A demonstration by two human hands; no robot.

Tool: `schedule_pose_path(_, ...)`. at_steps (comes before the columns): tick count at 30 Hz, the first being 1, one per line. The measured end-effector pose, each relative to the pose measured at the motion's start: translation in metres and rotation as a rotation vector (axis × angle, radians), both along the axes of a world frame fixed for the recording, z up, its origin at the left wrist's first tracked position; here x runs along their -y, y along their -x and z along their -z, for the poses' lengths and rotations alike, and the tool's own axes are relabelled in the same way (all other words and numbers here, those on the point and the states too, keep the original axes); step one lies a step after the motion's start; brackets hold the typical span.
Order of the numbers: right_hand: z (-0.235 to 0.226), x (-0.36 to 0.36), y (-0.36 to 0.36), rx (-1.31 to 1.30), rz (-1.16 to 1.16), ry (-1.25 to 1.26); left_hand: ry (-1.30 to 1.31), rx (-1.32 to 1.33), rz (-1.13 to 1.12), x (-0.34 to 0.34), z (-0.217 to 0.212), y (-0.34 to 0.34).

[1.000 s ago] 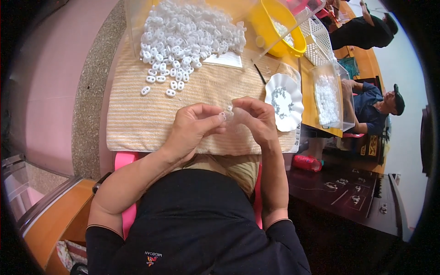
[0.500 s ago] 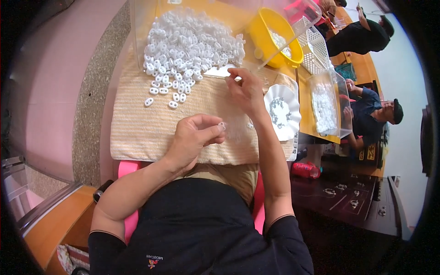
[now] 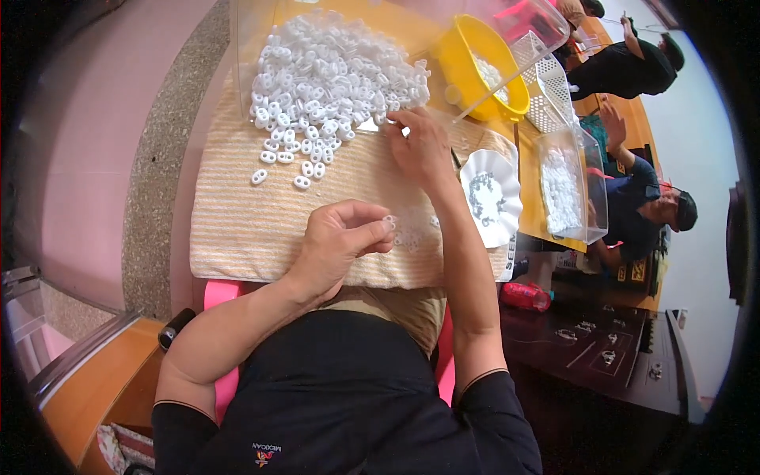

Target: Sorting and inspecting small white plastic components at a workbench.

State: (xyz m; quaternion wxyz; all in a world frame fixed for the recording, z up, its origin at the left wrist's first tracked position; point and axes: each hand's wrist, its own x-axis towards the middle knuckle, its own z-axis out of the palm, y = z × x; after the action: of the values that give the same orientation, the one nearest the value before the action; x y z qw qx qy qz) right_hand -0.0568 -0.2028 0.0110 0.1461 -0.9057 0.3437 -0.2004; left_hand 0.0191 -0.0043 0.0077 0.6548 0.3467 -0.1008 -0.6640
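My left hand [image 3: 340, 241] pinches a small clear-white plastic piece [image 3: 390, 223] between thumb and forefinger, above the striped towel [image 3: 237, 229]. My right hand [image 3: 423, 150] is at the lower right edge of a heap of white oval plastic pieces [image 3: 324, 75], each with two holes. Its fingers are curled, and what lies between the tips is hidden or too small to name. A flat white, shiny plate [image 3: 368, 126] shows just left of those fingertips. Small clear pieces [image 3: 412, 235] lie on the towel between my forearms. Several loose oval pieces [image 3: 302, 182] lie below the heap.
Right of my right forearm lies a white fluted dish [image 3: 507, 210] holding small grey pieces. Beyond are a yellow basin [image 3: 451, 59], a white perforated basket [image 3: 546, 87] and a clear box [image 3: 594, 186] of white pieces. A co-worker [image 3: 633, 198] sits at the right.
My right hand has shifted slightly up and left, against the heap's edge. My left hand stays nearly in place with its pinched piece. The co-worker at the right has raised a hand.
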Motion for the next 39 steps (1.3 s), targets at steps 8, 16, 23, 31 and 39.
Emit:
schedule_pose_path(8,0.005,0.007,0.006,0.048,-0.058,-0.022,0.005,0.012,0.0,0.0,0.0,0.0)
schedule_pose_path(16,0.001,0.001,0.0,0.032,-0.023,-0.09,-0.024,0.023,0.008,0.0,-0.003,-0.001)
schedule_pose_path(23,0.004,-0.008,-0.004,-0.031,0.002,0.087,-0.007,-0.004,0.004,0.0,-0.004,-0.001)
schedule_pose_path(31,0.003,-0.016,0.0,-0.084,-0.035,0.151,-0.01,-0.005,-0.006,0.0,-0.004,-0.001)
schedule_pose_path(39,0.0,-0.021,0.021,0.089,-0.035,0.074,0.001,-0.001,-0.005,0.0,-0.004,-0.002)
